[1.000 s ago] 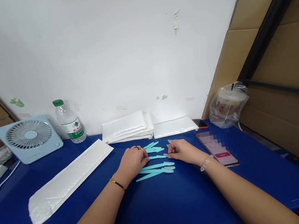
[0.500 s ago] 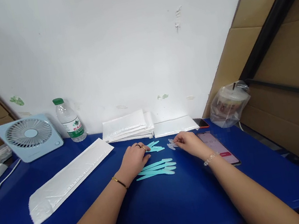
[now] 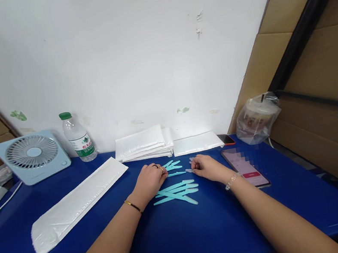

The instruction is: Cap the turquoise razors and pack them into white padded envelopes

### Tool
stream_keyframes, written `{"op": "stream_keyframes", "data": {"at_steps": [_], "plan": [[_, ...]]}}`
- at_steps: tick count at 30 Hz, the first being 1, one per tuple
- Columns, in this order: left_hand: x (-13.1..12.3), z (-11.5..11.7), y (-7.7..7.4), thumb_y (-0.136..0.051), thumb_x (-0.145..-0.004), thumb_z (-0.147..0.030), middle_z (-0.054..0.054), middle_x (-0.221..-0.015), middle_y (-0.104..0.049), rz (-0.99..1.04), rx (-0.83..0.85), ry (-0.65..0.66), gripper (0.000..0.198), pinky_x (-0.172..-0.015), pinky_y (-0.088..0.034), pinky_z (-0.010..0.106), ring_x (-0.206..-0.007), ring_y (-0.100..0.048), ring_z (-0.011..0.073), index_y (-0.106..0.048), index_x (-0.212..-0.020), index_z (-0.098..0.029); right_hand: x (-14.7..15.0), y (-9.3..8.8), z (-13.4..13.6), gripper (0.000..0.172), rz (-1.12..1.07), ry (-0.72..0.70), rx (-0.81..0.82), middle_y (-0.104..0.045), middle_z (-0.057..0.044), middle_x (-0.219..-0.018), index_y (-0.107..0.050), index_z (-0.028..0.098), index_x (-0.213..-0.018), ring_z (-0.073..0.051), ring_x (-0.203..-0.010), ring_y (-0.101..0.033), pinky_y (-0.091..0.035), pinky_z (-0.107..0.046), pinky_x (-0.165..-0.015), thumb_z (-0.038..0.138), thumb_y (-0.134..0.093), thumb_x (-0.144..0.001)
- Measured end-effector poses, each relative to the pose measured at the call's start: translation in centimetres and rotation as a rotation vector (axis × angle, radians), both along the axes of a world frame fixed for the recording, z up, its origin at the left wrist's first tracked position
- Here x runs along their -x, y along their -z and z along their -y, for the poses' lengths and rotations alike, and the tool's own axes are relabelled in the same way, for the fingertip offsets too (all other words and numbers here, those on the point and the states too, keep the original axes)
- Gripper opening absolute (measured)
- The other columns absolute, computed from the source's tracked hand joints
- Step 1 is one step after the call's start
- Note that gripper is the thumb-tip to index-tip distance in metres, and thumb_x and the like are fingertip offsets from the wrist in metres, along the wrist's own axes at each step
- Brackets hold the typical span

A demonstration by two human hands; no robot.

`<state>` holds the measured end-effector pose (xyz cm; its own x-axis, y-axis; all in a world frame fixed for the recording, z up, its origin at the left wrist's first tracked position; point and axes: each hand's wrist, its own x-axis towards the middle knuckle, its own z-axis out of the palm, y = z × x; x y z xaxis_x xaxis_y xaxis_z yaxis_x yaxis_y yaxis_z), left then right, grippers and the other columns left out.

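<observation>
My left hand [image 3: 149, 180] is closed in a pinch on one turquoise eyebrow razor [image 3: 176, 173], whose thin end points right. Facing it, my right hand [image 3: 208, 166] pinches a small translucent cap [image 3: 189, 170], with a narrow gap between cap and razor tip. More turquoise razors [image 3: 173, 165] lie fanned out just beyond my left fingers. Behind my right fingertips are a few loose clear caps [image 3: 191, 159], partly hidden. Closer to me, several razors [image 3: 177, 193] lie crossed in a pile, their right ends looking paler and wider.
White padded envelopes [image 3: 141, 144] are stacked by the wall, and another envelope [image 3: 78, 205] lies at the left. A fan [image 3: 35, 156] and a water bottle [image 3: 80, 138] stand back left. To the right are a phone [image 3: 251, 173] and a bagged drink cup [image 3: 257, 119].
A razor has come into my left hand's pinch, pointing right. My right hand has picked up a cap and moved slightly left and down. One razor in the near pile now lies angled differently.
</observation>
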<state>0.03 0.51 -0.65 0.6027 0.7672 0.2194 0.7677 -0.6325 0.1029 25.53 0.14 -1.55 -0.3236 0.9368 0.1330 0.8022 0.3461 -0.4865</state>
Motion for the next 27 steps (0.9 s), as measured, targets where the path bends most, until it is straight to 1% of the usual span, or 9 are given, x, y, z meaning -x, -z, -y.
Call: {"op": "stream_keyframes", "data": {"at_steps": [7,13,16,18,20,22,24,25,27], "plan": [[0.2,-0.3,0.3,-0.039,-0.092,-0.032,0.004,-0.084,-0.065,0.013,0.018,0.005,0.028,-0.07,-0.033,0.03,-0.085,-0.055,0.0182,-0.064,-0.085,-0.021,0.3,-0.2,0.2,0.005,-0.014,-0.023,0.001,-0.059,-0.002,-0.079,-0.061,0.017,-0.078,-0.013,-0.069,-0.055,-0.04,-0.023,-0.062,0.015,-0.057,-0.078],[-0.1,-0.1,0.0,-0.039,-0.092,-0.032,0.005,-0.083,-0.065,0.017,0.035,0.007,0.029,-0.07,-0.033,0.03,-0.084,-0.055,0.0187,-0.064,-0.084,-0.02,2.0,-0.6,0.8,0.006,-0.019,-0.067,-0.042,-0.06,-0.002,-0.075,-0.062,0.017,-0.076,-0.013,-0.066,-0.054,-0.04,-0.023,-0.06,0.015,-0.057,-0.078],[-0.2,0.2,-0.2,-0.04,-0.091,-0.031,0.004,-0.082,-0.066,0.025,0.067,0.05,0.029,-0.071,-0.034,0.03,-0.085,-0.056,0.0183,-0.065,-0.079,-0.021,2.4,-0.7,1.2,0.009,-0.052,-0.125,0.006,-0.061,-0.001,-0.072,-0.064,0.018,-0.076,-0.012,-0.063,-0.054,-0.04,-0.022,-0.057,0.016,-0.056,-0.078],[-0.1,0.2,-0.3,-0.041,-0.09,-0.032,0.002,-0.083,-0.067,0.036,0.104,0.081,0.029,-0.073,-0.035,0.03,-0.084,-0.056,0.0175,-0.065,-0.077,-0.021,1.9,-1.0,1.1,0.01,-0.084,-0.143,0.062,-0.062,-0.001,-0.07,-0.066,0.019,-0.077,-0.012,-0.061,-0.055,-0.04,-0.021,-0.055,0.018,-0.057,-0.078],[0.1,0.1,-0.3,-0.043,-0.089,-0.033,0.002,-0.086,-0.067,0.051,0.112,0.057,0.026,-0.075,-0.036,0.03,-0.086,-0.057,0.0178,-0.066,-0.081,-0.022,0.7,-1.2,0.7,0.012,-0.117,-0.088,0.052,-0.064,-0.001,-0.072,-0.067,0.019,-0.079,-0.013,-0.062,-0.056,-0.041,-0.022,-0.057,0.021,-0.056,-0.078],[0.3,-0.1,-0.1,-0.044,-0.088,-0.034,0.004,-0.095,-0.065,0.068,0.072,-0.007,0.024,-0.075,-0.037,0.03,-0.091,-0.056,0.0193,-0.065,-0.092,-0.023,-0.8,-1.3,0.1,0.014,-0.114,0.036,-0.047,-0.066,-0.003,-0.076,-0.067,0.018,-0.08,-0.014,-0.067,-0.057,-0.042,-0.024,-0.062,0.02,-0.054,-0.078],[0.4,-0.3,0.2,-0.044,-0.088,-0.033,0.005,-0.104,-0.063,0.073,0.025,-0.064,0.026,-0.075,-0.038,0.031,-0.097,-0.054,0.0208,-0.063,-0.103,-0.023,-2.0,-1.2,-0.5,0.014,-0.066,0.131,-0.113,-0.066,-0.003,-0.075,-0.067,0.017,-0.077,-0.015,-0.067,-0.057,-0.042,-0.025,-0.065,0.018,-0.054,-0.076],[0.5,-0.4,0.3,-0.044,-0.088,-0.032,0.005,-0.106,-0.062,0.071,0.012,-0.079,0.027,-0.075,-0.038,0.031,-0.098,-0.053,0.0212,-0.062,-0.106,-0.024,-2.3,-1.0,-0.7,0.013,-0.041,0.151,-0.12,-0.065,-0.003,-0.074,-0.067,0.017,-0.076,-0.015,-0.067,-0.056,-0.042,-0.026,-0.065,0.018,-0.054,-0.075],[0.4,-0.6,0.5,-0.044,-0.088,-0.03,0.005,-0.104,-0.062,0.06,0.007,-0.094,0.025,-0.075,-0.038,0.032,-0.097,-0.054,0.0214,-0.062,-0.103,-0.023,-2.5,-0.6,-1.0,0.011,-0.01,0.154,-0.104,-0.065,-0.003,-0.073,-0.067,0.018,-0.075,-0.015,-0.068,-0.056,-0.041,-0.026,-0.065,0.019,-0.056,-0.074]]}}
